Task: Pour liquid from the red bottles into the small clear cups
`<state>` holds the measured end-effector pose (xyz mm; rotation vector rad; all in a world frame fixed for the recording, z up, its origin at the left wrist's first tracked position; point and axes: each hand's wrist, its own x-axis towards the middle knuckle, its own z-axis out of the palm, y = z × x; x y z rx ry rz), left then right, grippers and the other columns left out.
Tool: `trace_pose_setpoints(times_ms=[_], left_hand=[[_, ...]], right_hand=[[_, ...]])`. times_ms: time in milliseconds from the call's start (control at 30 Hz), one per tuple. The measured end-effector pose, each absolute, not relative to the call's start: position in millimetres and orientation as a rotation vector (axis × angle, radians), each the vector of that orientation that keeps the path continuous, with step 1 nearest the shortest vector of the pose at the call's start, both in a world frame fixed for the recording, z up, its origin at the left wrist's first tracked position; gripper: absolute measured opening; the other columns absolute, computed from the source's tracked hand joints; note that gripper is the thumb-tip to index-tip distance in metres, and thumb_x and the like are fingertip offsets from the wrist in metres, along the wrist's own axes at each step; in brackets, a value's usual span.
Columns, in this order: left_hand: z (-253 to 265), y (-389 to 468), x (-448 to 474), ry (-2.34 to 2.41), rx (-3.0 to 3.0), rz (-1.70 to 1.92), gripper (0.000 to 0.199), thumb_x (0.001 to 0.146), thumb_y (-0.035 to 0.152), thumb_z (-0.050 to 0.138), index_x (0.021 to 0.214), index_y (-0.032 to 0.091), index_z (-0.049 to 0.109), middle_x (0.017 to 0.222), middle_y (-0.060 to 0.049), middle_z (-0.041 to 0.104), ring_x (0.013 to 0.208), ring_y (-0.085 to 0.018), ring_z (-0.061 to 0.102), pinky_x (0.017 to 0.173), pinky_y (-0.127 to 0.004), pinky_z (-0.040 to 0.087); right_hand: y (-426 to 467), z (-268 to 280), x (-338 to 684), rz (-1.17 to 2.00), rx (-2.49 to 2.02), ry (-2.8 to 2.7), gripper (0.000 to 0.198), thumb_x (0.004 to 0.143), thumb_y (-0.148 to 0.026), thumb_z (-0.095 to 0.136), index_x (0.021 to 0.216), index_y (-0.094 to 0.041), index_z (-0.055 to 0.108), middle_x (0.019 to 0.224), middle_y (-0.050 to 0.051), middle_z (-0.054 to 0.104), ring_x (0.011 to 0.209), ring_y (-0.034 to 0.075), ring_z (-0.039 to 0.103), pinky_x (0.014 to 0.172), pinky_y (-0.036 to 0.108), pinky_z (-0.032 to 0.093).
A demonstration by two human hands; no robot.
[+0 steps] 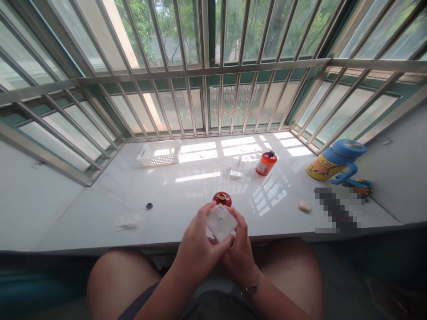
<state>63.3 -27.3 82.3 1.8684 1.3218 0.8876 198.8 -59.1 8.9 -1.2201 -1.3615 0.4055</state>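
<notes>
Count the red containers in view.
2: a black-capped red bottle right of centre, and a round, open-topped red container just beyond the held translucent square object. Others may be hidden.

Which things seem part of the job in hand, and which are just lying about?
Probably the job:
clear squarish object, in left hand and right hand
round red open-necked container, just beyond

Seemingly lying about, untouched:
white perforated plastic basket
blue-and-yellow handled flask
red black-capped bottle
</notes>
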Motion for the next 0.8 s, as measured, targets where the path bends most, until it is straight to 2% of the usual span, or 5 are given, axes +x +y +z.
trace_pose_setpoints(times_ms=[100, 233, 433, 667, 800], left_hand=[[78, -31, 74, 1.274, 1.906, 0.904, 0.081, 0.080, 0.036, 0.088, 0.151, 0.033, 0.048, 0.149, -0.011, 0.064, 0.137, -0.035, 0.064, 0.117, -0.056, 0.054], [79, -24, 68, 1.078, 1.913, 0.854, 0.093, 0.078, 0.048, 0.093, 0.157, 0.031, 0.045, 0.158, -0.015, 0.056, 0.147, -0.039, 0.055, 0.123, -0.057, 0.048], [55, 30, 42, 1.007, 1.963, 0.928, 0.079, 0.097, 0.055, 0.071, 0.163, 0.023, 0.041, 0.170, -0.018, 0.042, 0.160, -0.036, 0.039, 0.133, -0.057, 0.033], [19, 89, 51, 0.904, 1.876, 0.716, 0.087, 0.074, 0.043, 0.095, 0.151, 0.029, 0.058, 0.159, -0.014, 0.057, 0.153, -0.035, 0.050, 0.130, -0.056, 0.037], [9, 92, 70, 0.750, 1.691, 0.695, 0.077, 0.070, 0.036, 0.098, 0.135, 0.026, 0.059, 0.151, -0.015, 0.063, 0.143, -0.032, 0.060, 0.123, -0.053, 0.046]], right_hand=[[-59, 11, 203, 0.377, -1.279, -1.283, 0.084, 0.088, -0.035, 0.084, 0.158, -0.032, 0.038, 0.146, 0.016, 0.058, 0.128, 0.037, 0.066, 0.105, 0.061, 0.061], [-61, 2, 216, 0.428, -1.315, -1.218, 0.082, 0.085, -0.039, 0.087, 0.155, -0.030, 0.043, 0.145, 0.017, 0.060, 0.124, 0.037, 0.069, 0.100, 0.058, 0.064], [-59, -12, 238, 0.574, -1.316, -1.045, 0.083, 0.084, -0.042, 0.089, 0.152, -0.026, 0.044, 0.150, 0.019, 0.060, 0.130, 0.036, 0.069, 0.107, 0.055, 0.061], [-49, -14, 267, 0.624, -1.284, -0.998, 0.075, 0.081, -0.041, 0.091, 0.142, -0.026, 0.050, 0.139, 0.017, 0.068, 0.117, 0.031, 0.076, 0.095, 0.047, 0.067], [-45, -22, 280, 0.647, -1.282, -1.026, 0.074, 0.081, -0.042, 0.091, 0.141, -0.026, 0.051, 0.138, 0.016, 0.069, 0.117, 0.031, 0.075, 0.097, 0.049, 0.066]])
